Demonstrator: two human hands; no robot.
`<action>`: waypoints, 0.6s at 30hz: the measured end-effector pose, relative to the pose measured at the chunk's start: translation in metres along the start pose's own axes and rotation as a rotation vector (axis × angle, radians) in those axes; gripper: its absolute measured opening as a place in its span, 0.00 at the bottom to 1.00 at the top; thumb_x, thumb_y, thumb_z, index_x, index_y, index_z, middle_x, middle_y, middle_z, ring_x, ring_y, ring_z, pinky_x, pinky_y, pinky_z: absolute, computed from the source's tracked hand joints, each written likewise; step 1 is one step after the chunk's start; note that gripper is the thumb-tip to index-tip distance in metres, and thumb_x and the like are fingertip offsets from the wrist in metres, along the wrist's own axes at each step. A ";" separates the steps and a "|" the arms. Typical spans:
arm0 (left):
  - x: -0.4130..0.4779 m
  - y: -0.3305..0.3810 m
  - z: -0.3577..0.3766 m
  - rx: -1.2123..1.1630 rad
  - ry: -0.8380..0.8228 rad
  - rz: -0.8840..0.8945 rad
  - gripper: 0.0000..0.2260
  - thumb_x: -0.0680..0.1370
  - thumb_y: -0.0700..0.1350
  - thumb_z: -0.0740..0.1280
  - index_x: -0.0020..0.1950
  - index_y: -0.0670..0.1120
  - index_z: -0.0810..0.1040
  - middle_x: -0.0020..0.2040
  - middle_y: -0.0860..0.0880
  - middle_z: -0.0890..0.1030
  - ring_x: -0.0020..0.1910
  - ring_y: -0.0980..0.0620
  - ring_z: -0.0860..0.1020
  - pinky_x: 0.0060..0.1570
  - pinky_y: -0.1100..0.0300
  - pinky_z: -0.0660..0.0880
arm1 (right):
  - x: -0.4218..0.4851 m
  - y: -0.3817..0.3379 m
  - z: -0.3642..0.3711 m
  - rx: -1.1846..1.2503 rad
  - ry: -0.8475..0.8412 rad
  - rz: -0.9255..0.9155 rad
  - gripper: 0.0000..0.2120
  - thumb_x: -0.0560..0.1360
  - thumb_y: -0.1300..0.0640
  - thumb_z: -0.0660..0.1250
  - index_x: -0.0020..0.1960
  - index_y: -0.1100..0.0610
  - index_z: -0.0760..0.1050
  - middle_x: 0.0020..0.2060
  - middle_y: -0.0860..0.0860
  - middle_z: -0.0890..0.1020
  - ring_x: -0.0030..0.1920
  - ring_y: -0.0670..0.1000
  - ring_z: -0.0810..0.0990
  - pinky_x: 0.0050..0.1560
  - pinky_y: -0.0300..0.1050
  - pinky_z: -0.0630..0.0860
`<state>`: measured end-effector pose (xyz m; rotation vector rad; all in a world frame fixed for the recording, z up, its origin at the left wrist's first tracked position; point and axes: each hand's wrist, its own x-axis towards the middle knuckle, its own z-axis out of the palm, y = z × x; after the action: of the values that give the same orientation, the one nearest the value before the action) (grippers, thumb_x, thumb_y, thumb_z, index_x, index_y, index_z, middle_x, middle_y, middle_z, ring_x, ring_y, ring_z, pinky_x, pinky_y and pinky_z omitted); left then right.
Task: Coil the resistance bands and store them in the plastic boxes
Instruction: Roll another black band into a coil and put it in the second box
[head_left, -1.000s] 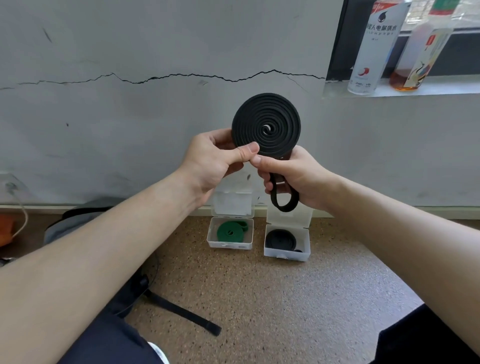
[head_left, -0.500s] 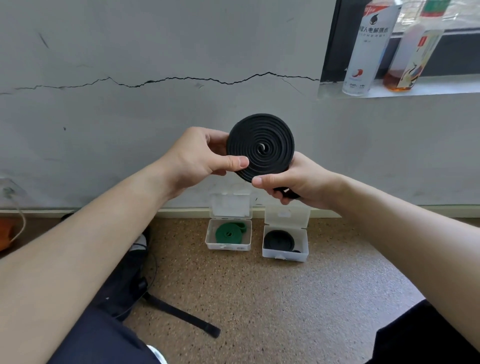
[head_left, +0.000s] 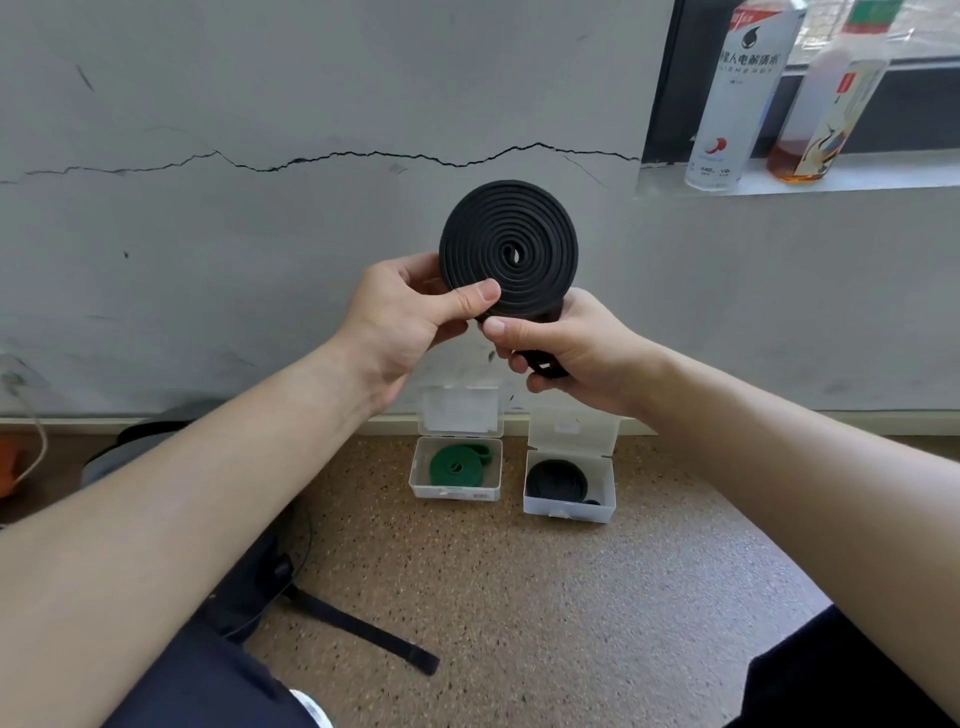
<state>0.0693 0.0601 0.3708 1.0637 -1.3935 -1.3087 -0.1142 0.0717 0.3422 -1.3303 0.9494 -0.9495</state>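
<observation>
Coiling of the black band (head_left: 509, 249) appears nearly complete; the flat spiral stands on edge in mid-air, in front of the cracked wall (head_left: 260, 260) and above two open boxes on the floor (head_left: 545, 597). Left hand (head_left: 405, 322) pinches the lower left rim of the spiral, thumb laid across its face; right hand (head_left: 576, 353) grasps the short loose tail (head_left: 543, 368) just beneath, fingers curled round it.

Hazards, as judged: the spiral is secured by one pinch at its rim only; any slackening of that thumb lets the outer turns spring loose, since rubber wound this tight wants to unwind. The tail is not yet wrapped on; a pull off the plane of the spiral would push the middle turns sideways and cone the roll. Transfer down to the floor is the weakest step; one hand must let go, and the free end has nothing to fasten it.

Storage: the left box (head_left: 454, 492) holds a green band (head_left: 457, 465); the right box (head_left: 569, 512), near it, holds a black roll (head_left: 556, 480); no vacant box is in view, so forcing a second roll in may burst either one open. Both lids (head_left: 460, 410) stand raised against the wall; a knock could drop them shut.
</observation>
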 end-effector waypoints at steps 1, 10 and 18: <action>0.000 0.001 -0.001 0.019 -0.002 0.003 0.10 0.72 0.40 0.77 0.52 0.45 0.85 0.52 0.44 0.86 0.51 0.48 0.82 0.54 0.54 0.76 | 0.000 0.000 -0.002 0.001 -0.010 0.007 0.08 0.72 0.55 0.76 0.46 0.57 0.79 0.35 0.50 0.79 0.33 0.46 0.75 0.30 0.39 0.70; 0.001 0.003 -0.006 0.086 -0.023 0.002 0.09 0.72 0.41 0.76 0.50 0.49 0.85 0.47 0.51 0.86 0.46 0.55 0.81 0.44 0.61 0.74 | -0.007 0.000 -0.025 -0.023 -0.003 0.039 0.18 0.66 0.54 0.77 0.52 0.63 0.80 0.38 0.53 0.83 0.30 0.46 0.74 0.28 0.36 0.70; 0.003 0.002 -0.009 0.260 -0.088 0.099 0.11 0.71 0.37 0.77 0.52 0.45 0.85 0.46 0.48 0.87 0.43 0.55 0.82 0.44 0.63 0.78 | -0.007 0.004 -0.044 0.061 -0.015 0.094 0.32 0.65 0.61 0.77 0.63 0.76 0.71 0.43 0.60 0.83 0.33 0.48 0.77 0.36 0.37 0.78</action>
<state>0.0775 0.0557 0.3733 1.1015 -1.6959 -1.1357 -0.1584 0.0637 0.3379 -1.2292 0.9556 -0.8891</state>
